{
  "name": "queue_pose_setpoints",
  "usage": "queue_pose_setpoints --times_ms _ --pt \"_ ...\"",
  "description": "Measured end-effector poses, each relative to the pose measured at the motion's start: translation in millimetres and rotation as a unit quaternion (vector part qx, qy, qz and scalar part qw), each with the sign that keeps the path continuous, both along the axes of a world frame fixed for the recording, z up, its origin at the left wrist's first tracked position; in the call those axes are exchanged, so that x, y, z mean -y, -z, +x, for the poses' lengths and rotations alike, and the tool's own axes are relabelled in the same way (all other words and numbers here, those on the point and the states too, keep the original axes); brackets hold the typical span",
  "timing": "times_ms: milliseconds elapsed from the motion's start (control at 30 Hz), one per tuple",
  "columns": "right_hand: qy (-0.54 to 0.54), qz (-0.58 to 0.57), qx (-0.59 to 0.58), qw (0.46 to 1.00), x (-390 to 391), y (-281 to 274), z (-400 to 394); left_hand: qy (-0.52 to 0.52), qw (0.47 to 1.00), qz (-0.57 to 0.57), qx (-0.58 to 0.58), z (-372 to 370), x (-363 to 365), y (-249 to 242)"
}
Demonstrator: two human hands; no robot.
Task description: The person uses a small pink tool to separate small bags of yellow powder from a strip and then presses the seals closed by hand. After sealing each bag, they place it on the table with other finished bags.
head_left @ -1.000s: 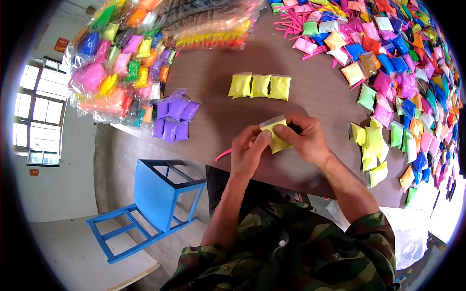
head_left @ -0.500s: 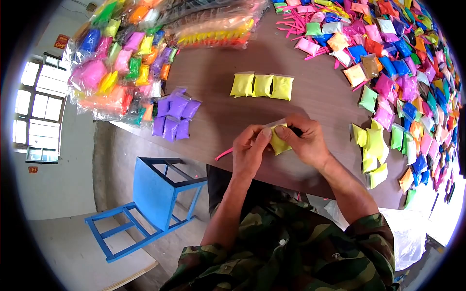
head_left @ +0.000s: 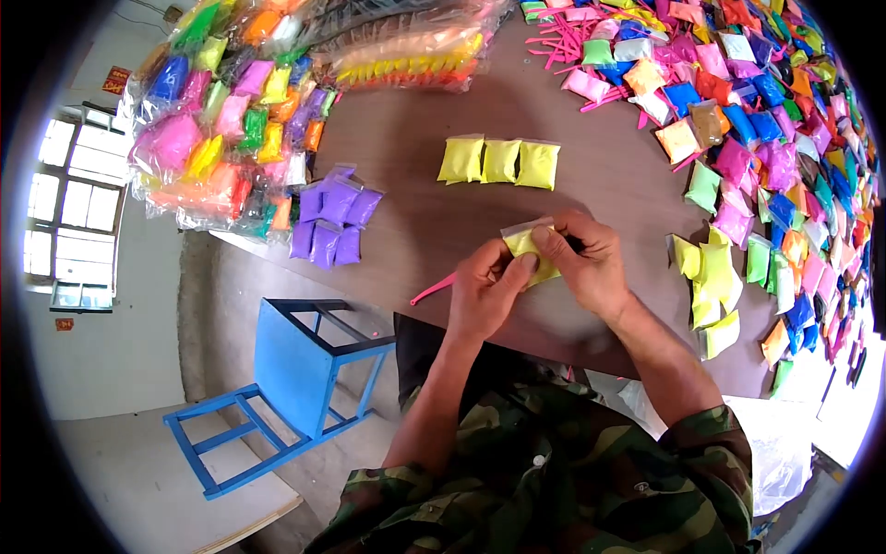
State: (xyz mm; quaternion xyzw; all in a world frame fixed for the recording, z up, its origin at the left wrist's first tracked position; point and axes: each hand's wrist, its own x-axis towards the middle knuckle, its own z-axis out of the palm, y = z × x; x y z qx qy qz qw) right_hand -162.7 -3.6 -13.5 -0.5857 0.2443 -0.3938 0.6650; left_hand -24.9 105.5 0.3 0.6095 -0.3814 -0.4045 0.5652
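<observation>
Both hands grip one small yellow packet (head_left: 528,246) above the brown table (head_left: 434,222). My left hand (head_left: 487,291) pinches its lower left side with the thumb on the face of the packet. My right hand (head_left: 583,260) pinches its right side, covering part of it. A row of three yellow packets (head_left: 499,161) lies flat just beyond the hands. A thin pink stick (head_left: 431,290) rests at the table edge left of my left hand.
A cluster of purple packets (head_left: 330,222) lies at the left. Large clear bags of mixed coloured packets (head_left: 231,111) sit behind them. Several loose colourful packets (head_left: 766,120) cover the right side, with yellow ones (head_left: 709,282) nearest. A blue stool (head_left: 295,379) stands below the table.
The yellow packet has been turned and shifted slightly to the right between my fingers. My left thumb has slid across its face. Everything on the table stays put.
</observation>
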Motion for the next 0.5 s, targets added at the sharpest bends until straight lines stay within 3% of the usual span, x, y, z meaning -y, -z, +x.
queue_pose_setpoints --times_ms 100,167,300,367,500 --pt "-0.005 -0.044 -0.054 0.998 -0.9 -15.5 -1.7 -0.040 0.997 -0.028 -0.068 -1.0 1.1 3.5" --pt "-0.094 -0.044 -0.042 0.994 0.1 -21.0 -1.6 -0.069 0.993 -0.043 -0.080 0.7 0.5 2.6" --pt "-0.073 -0.056 -0.073 0.993 1.1 -22.3 -4.1 -0.070 0.993 -0.044 -0.084 -4.0 1.1 -2.1" --pt "-0.069 0.032 -0.044 0.996 1.3 -19.7 -3.5 -0.010 1.000 -0.013 -0.019 -3.1 -0.1 -3.6" --pt "-0.106 0.083 -0.002 0.991 2.1 -21.9 -5.0 0.008 0.998 0.000 -0.058 -1.1 1.1 -3.4"
